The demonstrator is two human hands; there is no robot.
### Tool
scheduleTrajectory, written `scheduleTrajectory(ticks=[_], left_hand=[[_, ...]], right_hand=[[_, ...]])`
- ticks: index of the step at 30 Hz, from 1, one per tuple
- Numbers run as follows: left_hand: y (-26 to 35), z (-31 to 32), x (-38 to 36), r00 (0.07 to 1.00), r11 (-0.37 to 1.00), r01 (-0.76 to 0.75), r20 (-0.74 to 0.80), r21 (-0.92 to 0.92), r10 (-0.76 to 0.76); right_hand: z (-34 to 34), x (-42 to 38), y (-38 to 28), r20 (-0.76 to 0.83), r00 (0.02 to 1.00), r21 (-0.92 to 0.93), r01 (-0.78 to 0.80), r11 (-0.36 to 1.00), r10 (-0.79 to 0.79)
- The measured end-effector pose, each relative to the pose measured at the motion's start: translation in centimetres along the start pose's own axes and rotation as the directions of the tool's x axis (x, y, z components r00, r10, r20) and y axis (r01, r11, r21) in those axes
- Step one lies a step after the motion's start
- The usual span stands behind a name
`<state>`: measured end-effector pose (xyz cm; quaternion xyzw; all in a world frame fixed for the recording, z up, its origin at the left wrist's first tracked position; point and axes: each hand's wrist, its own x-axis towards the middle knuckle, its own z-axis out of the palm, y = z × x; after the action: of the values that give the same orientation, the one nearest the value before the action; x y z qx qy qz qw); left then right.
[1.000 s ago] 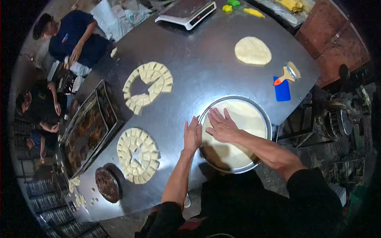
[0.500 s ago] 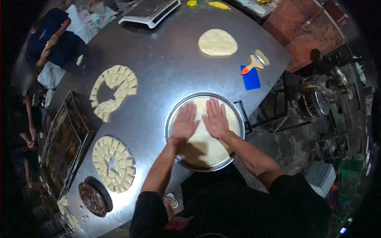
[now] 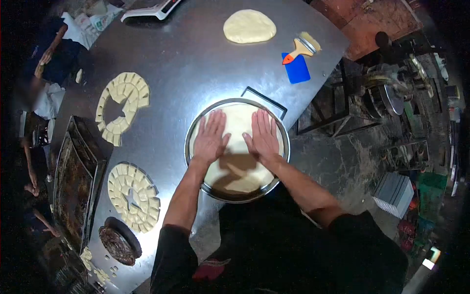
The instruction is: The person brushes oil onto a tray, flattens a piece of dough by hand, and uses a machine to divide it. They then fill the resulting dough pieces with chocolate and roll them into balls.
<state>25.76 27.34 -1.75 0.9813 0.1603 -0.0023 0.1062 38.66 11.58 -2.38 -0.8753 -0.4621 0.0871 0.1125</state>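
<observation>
A dim workshop surrounds a steel table that runs from the near left to the far right, brightly lit in the middle. At its near right edge sits a round pan holding a sheet of dough that covers most of the pan's floor. The left hand lies flat on the dough's left part, fingers spread and pointing away, gripping nothing. The right hand lies flat just beside it on the dough's right part, also open with fingers spread, palm down. The two hands are near each other but apart, with bare dough between them. Both forearms reach in from the near edge over the pan's rim.

A dark wire frame pokes out from behind the pan on its far right side. Further off lie a blue scraper and a brush with an orange handle, touching each other, and beyond them to the left a flattened dough disc. Left of the pan are two rings of cut dough pieces, the far ring and the near ring. A dark baking tray lies along the left edge, a small round dark tin near it. A scale shows at the far edge. Other people sit at the far left
</observation>
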Motion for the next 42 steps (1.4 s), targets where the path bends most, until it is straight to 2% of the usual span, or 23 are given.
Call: scheduleTrajectory(ticks=[4, 5, 6, 8, 10, 12, 15, 17, 18, 20, 22, 24, 26, 28, 29, 30, 31, 32, 34, 35, 37, 40, 42], left_hand=[[1.9, 0.5, -4.1, 0.954, 0.954, 0.3, 0.007, -0.016, -0.3], [2.1, -0.9, -3.9, 0.912, 0.91, 0.409, -0.006, -0.068, -0.411], [2.1, -2.6, -4.2, 0.864, 0.875, 0.483, 0.179, -0.025, -0.471], [1.4, -2.7, -3.0, 0.975, 0.97, 0.221, -0.004, -0.105, -0.222], [0.1, -1.0, -0.4, 0.99, 0.993, -0.109, -0.082, 0.04, 0.112], [-0.1, -0.2, -0.9, 0.995, 0.995, 0.091, -0.055, 0.029, -0.089], [1.8, 0.9, -3.2, 0.978, 0.979, 0.197, -0.075, 0.045, -0.193], [2.5, -0.2, -3.9, 0.936, 0.937, 0.344, -0.059, -0.055, -0.347], [2.5, -1.1, -3.7, 0.914, 0.92, 0.393, 0.117, -0.004, -0.39], [2.6, 0.2, -1.6, 0.976, 0.986, 0.164, -0.152, 0.022, -0.159], [2.5, 0.6, -0.7, 0.984, 0.994, 0.112, -0.14, 0.0, -0.111], [2.9, 0.5, 0.9, 0.984, 0.997, 0.08, -0.157, -0.023, -0.083], [4.1, 0.2, -1.1, 0.955, 0.963, 0.252, -0.134, -0.093, -0.263], [2.0, -2.9, -2.0, 0.95, 0.867, 0.24, -0.077, -0.436, -0.302], [1.0, -4.7, -1.1, 0.909, 0.847, 0.222, -0.212, -0.483, -0.359], [0.1, -5.8, -0.9, 0.856, 0.822, 0.209, -0.307, -0.529, -0.415], [-2.0, -5.9, 0.1, 0.891, 0.889, 0.131, -0.341, -0.44, -0.3], [-3.6, -5.3, 1.9, 0.888, 0.888, 0.139, -0.341, -0.439, -0.307], [-5.1, -3.0, 2.5, 0.975, 0.915, 0.141, -0.109, -0.378, -0.195], [-5.4, -2.7, 2.6, 0.974, 0.916, 0.141, -0.114, -0.376, -0.196], [-5.2, -1.8, 1.7, 0.972, 0.74, 0.173, -0.01, -0.65, -0.236], [-4.5, -1.1, -0.7, 0.893, 0.574, 0.372, 0.112, -0.729, -0.436], [-5.7, -2.2, -0.1, 0.908, 0.589, 0.364, 0.135, -0.721, -0.396]], right_hand=[[-2.9, 2.8, -0.3, 0.171, 0.978, 0.175, 0.089, 0.98, -0.12], [-2.0, 1.6, 0.0, 0.056, 0.994, 0.166, 0.085, 0.982, -0.095], [0.2, 1.0, 1.0, 0.094, 0.983, -0.019, 0.16, 0.987, -0.158], [-1.6, 1.3, 0.0, 0.094, 0.972, 0.07, 0.209, 0.975, -0.215], [-2.2, 2.6, 0.7, 0.071, 0.932, 0.152, 0.343, 0.927, -0.356], [-2.0, 1.8, 2.2, 0.038, 0.951, 0.063, 0.305, 0.95, -0.307], [-1.9, 3.7, 2.5, 0.027, 0.911, 0.068, 0.409, 0.91, -0.411], [-4.0, 6.5, 1.6, 0.283, 0.889, 0.352, 0.252, 0.901, -0.36], [-4.7, 6.8, 0.5, 0.256, 0.897, 0.347, 0.261, 0.901, -0.359], [-5.1, 3.9, -1.7, 0.036, 0.978, 0.063, 0.204, 0.977, -0.206], [-3.4, 2.7, -0.5, -0.034, 0.991, 0.076, 0.135, 0.988, -0.133], [-2.2, 3.5, 3.4, 0.038, 0.96, 0.066, 0.274, 0.959, -0.277], [-3.8, 6.3, 3.6, 0.268, 0.914, 0.3, 0.223, 0.928, -0.306], [-5.5, 6.2, 3.7, 0.127, 0.958, 0.523, 0.155, 0.838, -0.256], [-5.4, 6.3, 4.5, 0.114, 0.958, 0.524, 0.169, 0.835, -0.265], [-4.6, 4.8, 4.8, 0.07, 0.947, 0.272, 0.284, 0.919, -0.313], [-3.9, 3.8, 4.7, 0.041, 0.926, -0.006, 0.376, 0.926, -0.376], [-4.2, 4.7, 4.1, 0.043, 0.923, -0.004, 0.384, 0.923, -0.383], [-5.2, 5.4, 1.7, 0.178, 0.948, -0.042, 0.275, 0.96, -0.264], [-5.0, 4.7, 0.0, 0.05, 0.973, -0.042, 0.227, 0.973, -0.225], [-2.9, 4.4, -0.1, 0.028, 0.931, -0.062, 0.364, 0.929, -0.363], [-2.4, 5.4, 0.0, 0.166, 0.899, -0.044, 0.417, 0.908, -0.404], [-2.3, 5.5, -1.6, 0.219, 0.884, -0.037, 0.43, 0.902, -0.412]])
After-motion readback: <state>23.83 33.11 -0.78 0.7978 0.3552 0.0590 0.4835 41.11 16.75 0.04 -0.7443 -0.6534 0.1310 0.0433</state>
